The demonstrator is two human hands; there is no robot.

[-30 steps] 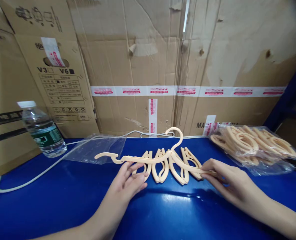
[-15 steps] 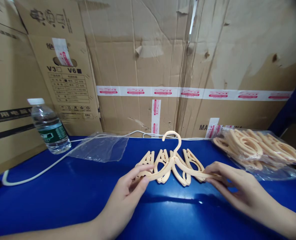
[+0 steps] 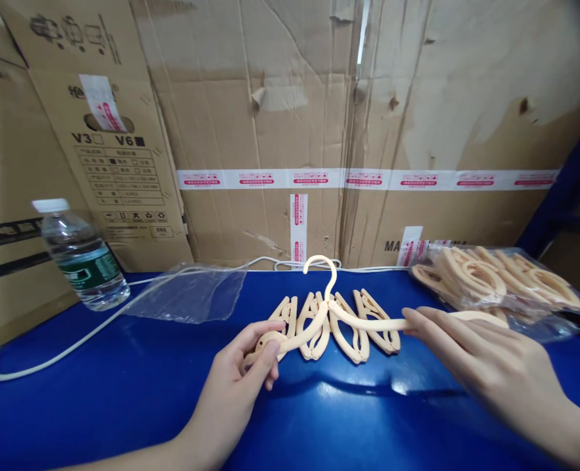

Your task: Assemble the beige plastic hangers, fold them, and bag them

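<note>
A cream plastic folding hanger (image 3: pixel 368 322) is held above the blue table, its hook upward and both arms spread. My left hand (image 3: pixel 243 369) pinches the end of its left arm between thumb and fingers. On the other side, my right hand (image 3: pixel 490 360) grips the right arm, whose tip shows beyond the fingers; the thumb is hidden. Behind the held hanger, several folded hangers (image 3: pixel 386 340) of the same colour lie in a row on the table, partly covered by it.
Clear bags of folded hangers (image 3: pixel 480 278) lie at the right. A water bottle (image 3: pixel 86 261) stands at the left, near a flat clear bag (image 3: pixel 186 297) and a white cable (image 3: pixel 68 350). Cardboard (image 3: pixel 270 137) walls the back of the blue table (image 3: pixel 137 392).
The hanger's right arm now reaches farther out, with its tip showing past my right hand. The view has shifted slightly, so the bottle and boxes appear farther left.
</note>
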